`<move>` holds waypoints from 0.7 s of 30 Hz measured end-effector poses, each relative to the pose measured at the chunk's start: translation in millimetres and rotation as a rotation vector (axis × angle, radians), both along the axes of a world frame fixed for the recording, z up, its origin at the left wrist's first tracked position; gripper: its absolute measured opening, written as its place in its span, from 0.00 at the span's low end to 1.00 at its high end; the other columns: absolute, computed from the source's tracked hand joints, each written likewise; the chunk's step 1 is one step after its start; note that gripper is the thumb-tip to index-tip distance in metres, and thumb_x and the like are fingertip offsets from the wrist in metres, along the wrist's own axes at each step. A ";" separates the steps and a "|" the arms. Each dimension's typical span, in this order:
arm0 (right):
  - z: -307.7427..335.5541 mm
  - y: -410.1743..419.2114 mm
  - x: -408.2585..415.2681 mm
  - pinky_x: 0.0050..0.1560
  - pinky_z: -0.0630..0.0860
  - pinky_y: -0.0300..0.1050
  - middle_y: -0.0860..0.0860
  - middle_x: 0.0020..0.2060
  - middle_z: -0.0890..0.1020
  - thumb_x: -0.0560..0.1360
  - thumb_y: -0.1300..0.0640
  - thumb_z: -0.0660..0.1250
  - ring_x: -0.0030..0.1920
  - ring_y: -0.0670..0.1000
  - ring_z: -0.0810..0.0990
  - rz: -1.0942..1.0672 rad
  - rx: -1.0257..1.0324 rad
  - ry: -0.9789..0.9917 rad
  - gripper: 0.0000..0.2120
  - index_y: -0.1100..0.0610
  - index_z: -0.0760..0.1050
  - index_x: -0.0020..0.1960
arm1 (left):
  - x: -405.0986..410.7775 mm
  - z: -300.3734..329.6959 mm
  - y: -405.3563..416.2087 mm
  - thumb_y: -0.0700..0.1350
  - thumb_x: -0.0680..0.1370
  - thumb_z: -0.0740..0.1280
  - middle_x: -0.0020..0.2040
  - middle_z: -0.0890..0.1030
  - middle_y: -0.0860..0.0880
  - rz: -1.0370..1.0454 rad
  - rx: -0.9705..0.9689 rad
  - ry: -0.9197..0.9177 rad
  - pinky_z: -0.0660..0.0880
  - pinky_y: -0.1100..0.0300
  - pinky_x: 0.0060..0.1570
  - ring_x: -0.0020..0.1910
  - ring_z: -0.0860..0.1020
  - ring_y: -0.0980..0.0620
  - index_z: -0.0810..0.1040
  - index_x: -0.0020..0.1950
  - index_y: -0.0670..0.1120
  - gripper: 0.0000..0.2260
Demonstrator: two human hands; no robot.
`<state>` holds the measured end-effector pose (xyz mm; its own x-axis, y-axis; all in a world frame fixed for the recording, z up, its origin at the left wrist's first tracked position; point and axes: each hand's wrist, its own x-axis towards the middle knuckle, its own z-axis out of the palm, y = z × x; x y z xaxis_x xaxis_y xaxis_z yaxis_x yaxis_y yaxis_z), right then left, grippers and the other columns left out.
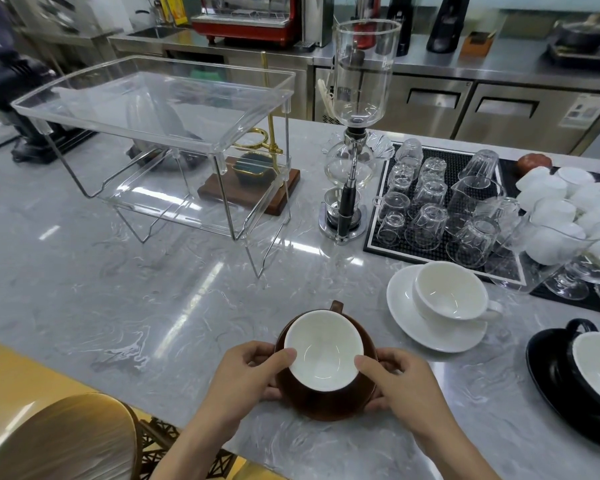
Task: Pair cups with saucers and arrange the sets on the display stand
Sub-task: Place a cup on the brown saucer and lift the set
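- Left hand and right hand grasp the brown saucer from either side, thumbs on the brown cup, at the counter's near edge.
- White set and black set stand toward the right edge.
- Clear stand sits toward the far left.

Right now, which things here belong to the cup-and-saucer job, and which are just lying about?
Job: brown cup and saucer gripped by left hand and right hand; white cup and saucer; black cup and saucer; clear acrylic display stand.

Lying about: glass siphon brewer; upturned glasses on black mat.
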<state>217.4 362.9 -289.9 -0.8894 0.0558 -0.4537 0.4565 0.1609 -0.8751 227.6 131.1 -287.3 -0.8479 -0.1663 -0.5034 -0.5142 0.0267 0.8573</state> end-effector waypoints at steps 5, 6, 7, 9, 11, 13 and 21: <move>7.9 -3.8 0.3 0.36 0.83 0.59 0.59 0.37 0.84 0.68 0.56 0.77 0.34 0.60 0.84 -0.017 -0.013 0.034 0.11 0.59 0.82 0.48 | -1.5 7.3 -1.6 0.42 0.73 0.76 0.33 0.81 0.45 0.033 -0.010 0.034 0.83 0.54 0.36 0.29 0.79 0.53 0.84 0.49 0.39 0.09; 10.2 -4.9 0.3 0.37 0.83 0.60 0.58 0.36 0.84 0.68 0.56 0.77 0.34 0.59 0.85 -0.016 -0.011 0.038 0.12 0.58 0.82 0.49 | -1.5 9.4 -2.4 0.41 0.73 0.76 0.34 0.81 0.45 0.042 -0.008 0.043 0.82 0.56 0.35 0.29 0.80 0.54 0.84 0.49 0.39 0.08; 12.7 -6.5 0.1 0.38 0.83 0.61 0.56 0.35 0.84 0.68 0.56 0.77 0.33 0.59 0.85 -0.009 -0.009 0.041 0.12 0.58 0.82 0.49 | -0.6 11.1 -3.6 0.41 0.73 0.76 0.34 0.80 0.45 0.052 -0.006 0.049 0.81 0.57 0.34 0.29 0.80 0.55 0.84 0.49 0.39 0.08; 16.8 -9.5 0.0 0.39 0.83 0.62 0.55 0.35 0.85 0.66 0.52 0.77 0.33 0.59 0.85 0.006 -0.002 0.044 0.14 0.57 0.82 0.49 | 1.6 14.5 -5.7 0.40 0.73 0.76 0.34 0.80 0.45 0.060 -0.004 0.055 0.80 0.58 0.33 0.28 0.80 0.56 0.84 0.50 0.39 0.08; 20.8 -14.3 -0.1 0.38 0.83 0.61 0.55 0.36 0.84 0.65 0.51 0.77 0.33 0.58 0.85 0.028 0.001 0.048 0.16 0.56 0.82 0.49 | 5.3 18.0 -9.9 0.40 0.73 0.76 0.34 0.80 0.45 0.070 -0.008 0.059 0.81 0.58 0.34 0.29 0.80 0.56 0.84 0.50 0.38 0.08; 23.9 -18.3 0.2 0.37 0.84 0.60 0.55 0.37 0.83 0.69 0.54 0.77 0.34 0.57 0.85 0.050 -0.002 0.053 0.12 0.57 0.82 0.50 | 9.4 20.6 -13.7 0.40 0.74 0.76 0.34 0.81 0.46 0.079 -0.012 0.063 0.81 0.57 0.34 0.29 0.81 0.56 0.84 0.50 0.38 0.08; 36.5 -61.5 -3.7 0.35 0.84 0.56 0.56 0.41 0.83 0.64 0.48 0.78 0.37 0.57 0.85 0.122 0.011 0.065 0.17 0.55 0.81 0.49 | 22.5 37.8 -53.8 0.43 0.70 0.78 0.29 0.81 0.49 0.172 0.011 0.093 0.84 0.43 0.44 0.30 0.81 0.54 0.84 0.51 0.38 0.13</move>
